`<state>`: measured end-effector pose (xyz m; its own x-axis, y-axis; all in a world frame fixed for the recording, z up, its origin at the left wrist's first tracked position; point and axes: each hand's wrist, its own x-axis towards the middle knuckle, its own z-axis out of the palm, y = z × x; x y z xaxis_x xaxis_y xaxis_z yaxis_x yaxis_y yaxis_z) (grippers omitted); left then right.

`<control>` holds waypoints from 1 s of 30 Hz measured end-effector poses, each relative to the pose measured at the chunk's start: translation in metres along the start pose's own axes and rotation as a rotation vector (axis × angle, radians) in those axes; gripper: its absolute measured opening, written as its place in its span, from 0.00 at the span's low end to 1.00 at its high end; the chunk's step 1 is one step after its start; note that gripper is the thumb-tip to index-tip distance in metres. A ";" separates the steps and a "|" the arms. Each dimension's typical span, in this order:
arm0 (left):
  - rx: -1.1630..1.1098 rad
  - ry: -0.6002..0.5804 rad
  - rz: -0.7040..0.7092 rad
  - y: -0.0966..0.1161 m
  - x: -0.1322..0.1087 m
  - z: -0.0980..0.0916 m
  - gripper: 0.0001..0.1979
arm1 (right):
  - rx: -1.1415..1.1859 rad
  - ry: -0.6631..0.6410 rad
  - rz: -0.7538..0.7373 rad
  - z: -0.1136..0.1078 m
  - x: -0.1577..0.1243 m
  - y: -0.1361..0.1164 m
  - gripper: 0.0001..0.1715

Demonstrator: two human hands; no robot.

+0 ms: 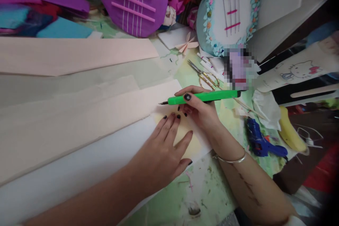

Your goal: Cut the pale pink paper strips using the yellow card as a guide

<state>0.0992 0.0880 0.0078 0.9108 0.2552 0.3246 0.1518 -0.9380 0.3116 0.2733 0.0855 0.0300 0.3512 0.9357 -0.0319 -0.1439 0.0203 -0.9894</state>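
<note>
My right hand grips a slim green utility knife. Its narrow dark tip points left, over the right end of a long pale peach sheet. Whether the tip touches the sheet I cannot tell. Just below, my left hand lies palm down with its fingers spread, holding nothing. Its fingertips rest near the sheet's lower edge, over a white sheet and a pale yellow patch. Another peach strip lies farther back.
Gold-handled scissors lie beyond my right hand. To the right are a blue glue gun, a yellow banana-shaped object and crumpled white paper. A purple guitar-shaped craft and a light-blue one stand at the back.
</note>
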 end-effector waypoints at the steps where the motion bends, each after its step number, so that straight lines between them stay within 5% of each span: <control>1: 0.002 -0.004 -0.003 0.000 0.000 -0.001 0.29 | 0.006 -0.013 -0.002 0.000 0.000 0.000 0.12; 8: 0.000 -0.085 0.008 -0.010 0.002 -0.010 0.20 | -0.023 0.014 -0.006 0.002 0.001 0.003 0.13; 21: -0.053 -0.109 -0.012 -0.013 0.001 -0.013 0.27 | -0.115 0.093 -0.047 0.000 0.002 0.006 0.18; 30: -0.062 -0.109 -0.033 -0.011 0.001 -0.011 0.28 | -0.092 0.027 0.000 -0.001 -0.001 0.005 0.15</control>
<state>0.0943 0.1012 0.0147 0.9425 0.2556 0.2154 0.1615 -0.9124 0.3761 0.2729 0.0845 0.0245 0.3763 0.9258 -0.0345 -0.0584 -0.0135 -0.9982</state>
